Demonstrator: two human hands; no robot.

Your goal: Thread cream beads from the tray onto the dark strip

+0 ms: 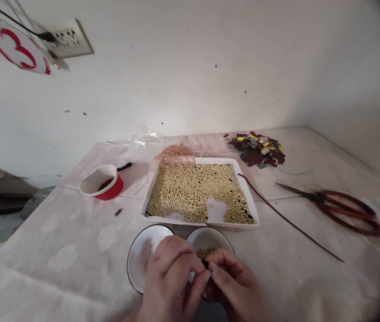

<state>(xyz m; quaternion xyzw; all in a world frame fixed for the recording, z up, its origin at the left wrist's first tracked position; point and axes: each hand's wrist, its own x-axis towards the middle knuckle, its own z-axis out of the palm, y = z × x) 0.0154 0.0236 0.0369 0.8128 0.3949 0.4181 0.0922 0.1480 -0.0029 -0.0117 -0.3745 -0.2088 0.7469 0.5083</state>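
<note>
My left hand (174, 279) and my right hand (235, 281) meet fingertip to fingertip over the front edge of two bowls. Both are closed in a pinch around a small dark piece (205, 263), mostly covered by the fingers. Under my left hand is a white bowl (134, 261) with a dark rim and a reddish-brown smear inside. The second white bowl (226, 243), partly behind my hands, contains small yellowish balls (206, 252). Just beyond stands a shallow white tray (255, 210) spread with many pale yellow balls (193, 190) and some dark bits.
A red-and-white paper tub (111, 190) and a black pen (124, 167) are at left. Copper-coloured strands (174, 154) touch the tray's back corner. At right lie scissors (337, 205), a thin brown strip (287, 217) and a pile of coloured scraps (258, 150).
</note>
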